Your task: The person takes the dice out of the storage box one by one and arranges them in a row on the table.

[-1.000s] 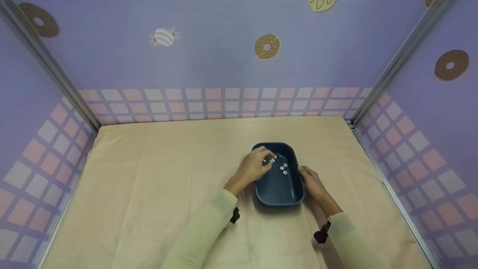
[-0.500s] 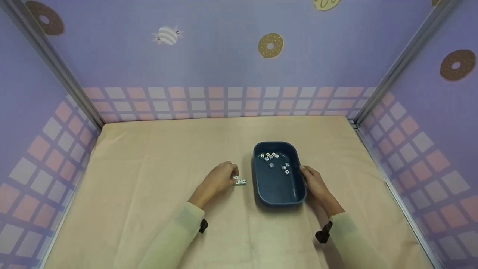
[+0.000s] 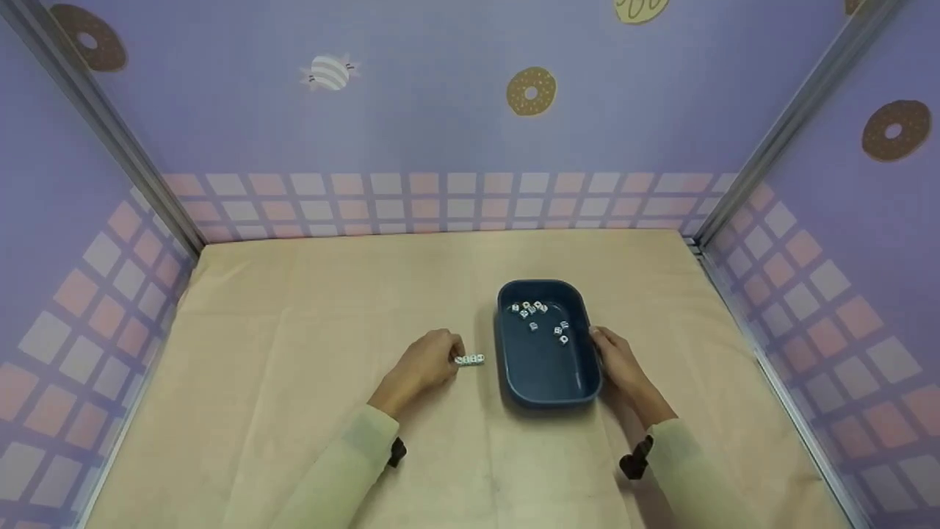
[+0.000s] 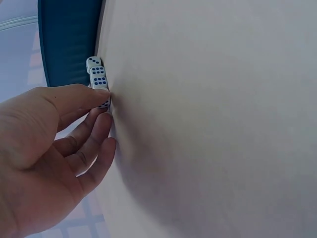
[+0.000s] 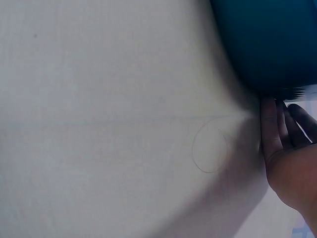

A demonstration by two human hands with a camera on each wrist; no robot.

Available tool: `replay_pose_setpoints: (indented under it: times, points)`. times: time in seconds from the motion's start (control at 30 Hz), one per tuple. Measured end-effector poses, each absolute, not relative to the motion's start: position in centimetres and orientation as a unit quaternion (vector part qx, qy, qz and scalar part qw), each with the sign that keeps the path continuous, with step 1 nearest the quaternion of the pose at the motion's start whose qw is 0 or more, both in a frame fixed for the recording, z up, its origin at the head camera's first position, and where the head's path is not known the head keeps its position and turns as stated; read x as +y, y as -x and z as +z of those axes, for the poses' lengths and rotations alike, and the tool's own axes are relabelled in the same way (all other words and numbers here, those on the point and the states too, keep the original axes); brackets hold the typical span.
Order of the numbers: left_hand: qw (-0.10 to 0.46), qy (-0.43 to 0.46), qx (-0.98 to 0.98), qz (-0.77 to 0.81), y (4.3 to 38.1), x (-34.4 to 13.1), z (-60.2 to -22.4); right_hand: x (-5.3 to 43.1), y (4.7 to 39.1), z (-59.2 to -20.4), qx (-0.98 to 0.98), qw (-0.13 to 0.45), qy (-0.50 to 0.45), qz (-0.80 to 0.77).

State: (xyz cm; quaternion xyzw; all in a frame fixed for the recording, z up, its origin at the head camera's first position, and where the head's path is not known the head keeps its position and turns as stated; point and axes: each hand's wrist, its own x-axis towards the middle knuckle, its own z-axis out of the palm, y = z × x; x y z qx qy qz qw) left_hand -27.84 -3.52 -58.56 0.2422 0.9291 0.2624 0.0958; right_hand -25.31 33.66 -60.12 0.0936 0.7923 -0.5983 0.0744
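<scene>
A short row of white dice stands on the cloth, left of a dark blue tub. My left hand is at the row's left end. In the left wrist view its thumb and index finger pinch the nearest die, in line with the others; the thumb partly hides it. Several more dice lie loose inside the tub, mostly toward its far end. My right hand rests against the tub's right side, its fingers fairly straight at the wall in the right wrist view.
A cream cloth with faint creases covers the table. Purple printed walls close off the back and both sides, with metal posts at the corners. A thin dark loop lies on the cloth near the right hand.
My left hand has come out of the tub with a die, moved left to the row and lowered the die to its left end. The right hand has stayed at the tub.
</scene>
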Motion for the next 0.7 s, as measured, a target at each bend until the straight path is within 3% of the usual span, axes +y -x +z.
replay_pose_setpoints:
  times: [0.4,0.7]
  points:
    - [0.097,-0.22,0.928,0.286,27.7,-1.9,-56.2,33.9,25.4,-60.4,0.802,0.063,-0.085,-0.588]
    - [0.005,-0.264,0.901,0.345,28.3,3.7,-53.1,33.8,25.3,-60.4,0.793,0.061,-0.083,-0.601]
